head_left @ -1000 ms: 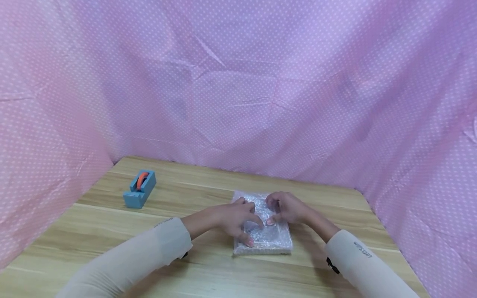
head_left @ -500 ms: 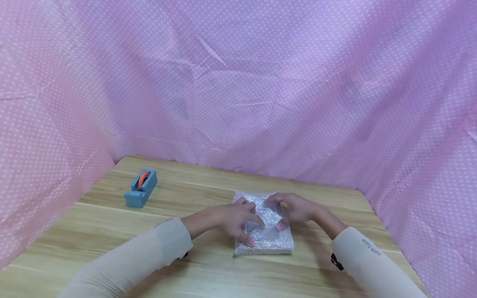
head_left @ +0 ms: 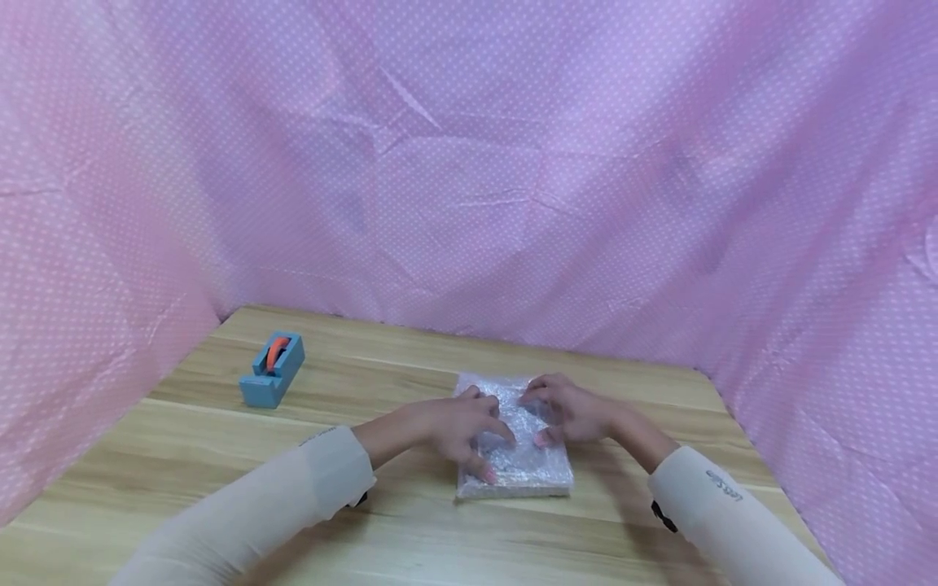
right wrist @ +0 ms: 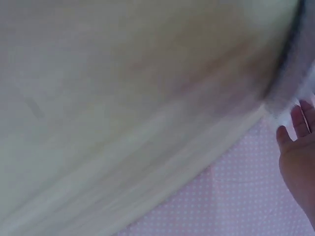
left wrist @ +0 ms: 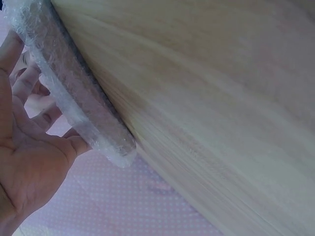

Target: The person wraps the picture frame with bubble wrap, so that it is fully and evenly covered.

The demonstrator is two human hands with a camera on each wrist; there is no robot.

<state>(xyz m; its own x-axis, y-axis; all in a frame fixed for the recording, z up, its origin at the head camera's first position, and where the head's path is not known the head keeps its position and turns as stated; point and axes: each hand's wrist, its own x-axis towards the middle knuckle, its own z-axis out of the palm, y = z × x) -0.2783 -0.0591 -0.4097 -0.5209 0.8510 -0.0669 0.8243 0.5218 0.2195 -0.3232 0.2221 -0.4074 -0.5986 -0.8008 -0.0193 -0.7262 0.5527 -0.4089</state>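
Package (head_left: 523, 460): clear plastic wrap, bumpy and crinkled, glossy highlights. Tabletop (head_left: 418, 525): wood-grain, smooth, slight sheen (real wood or laminate, can't tell). Backdrop (head_left: 469, 220): creased cloth, soft sheen. Tape dispenser (head_left: 291, 370): plastic-looking, smooth, mostly matt. Sleeves (head_left: 256, 505): matt cloth, lightly wrinkled.

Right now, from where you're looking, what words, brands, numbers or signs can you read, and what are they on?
"Let's Slim" (probable reading; small and slightly blurred): on the right sleeve.
Dark lettering, too small and steeply angled to read: on the left sleeve.
No readable text: on the bubble-wrapped package or the blue tape dispenser.
No numbers or signs can be made out in any view.
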